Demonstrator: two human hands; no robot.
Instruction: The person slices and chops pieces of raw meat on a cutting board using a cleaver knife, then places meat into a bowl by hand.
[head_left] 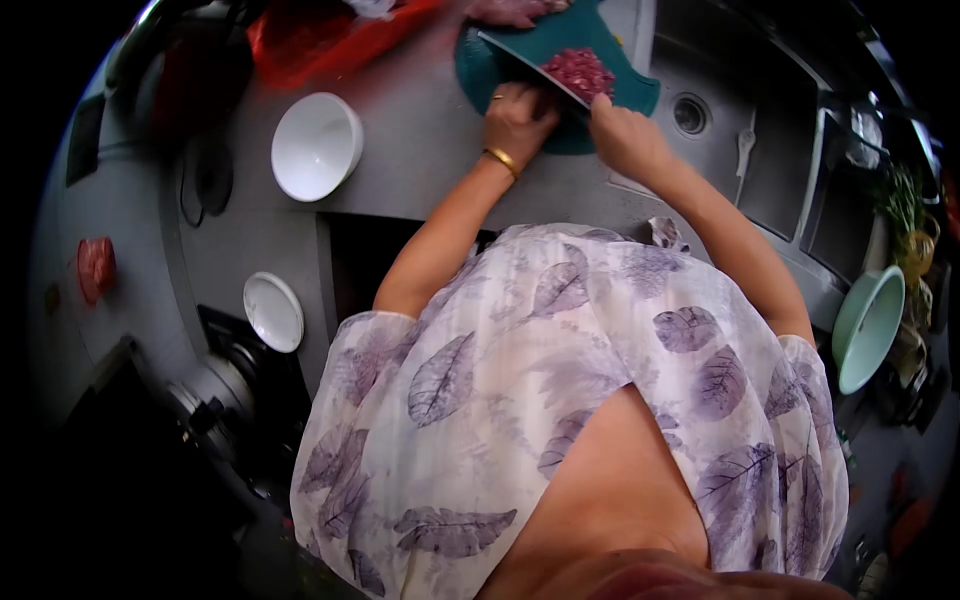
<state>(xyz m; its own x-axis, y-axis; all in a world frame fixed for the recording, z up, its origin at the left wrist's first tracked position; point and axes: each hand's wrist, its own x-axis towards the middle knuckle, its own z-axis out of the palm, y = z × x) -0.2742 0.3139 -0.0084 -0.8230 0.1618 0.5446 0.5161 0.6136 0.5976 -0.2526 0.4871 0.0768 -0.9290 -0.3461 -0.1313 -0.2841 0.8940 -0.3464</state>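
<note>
A green cutting board (635, 88) lies on the counter at the top of the head view. My right hand (628, 140) is closed round the handle of a kitchen knife (535, 68), whose blade slants across the board. Just left of the blade, my left hand (520, 120), with a gold bracelet at its wrist, is curled down on the board; its fingertips and anything under them are hidden. Right of the blade sits a heap of chopped red meat (580, 72). A larger pale pink piece of meat (510, 10) rests at the board's far edge.
A white bowl (318, 147) stands on the counter to the left, near a red plastic bag (340, 45). The steel sink (720, 60) adjoins the board on the right. A white dish (273, 312) is lower left; a light green basin (868, 330) is far right.
</note>
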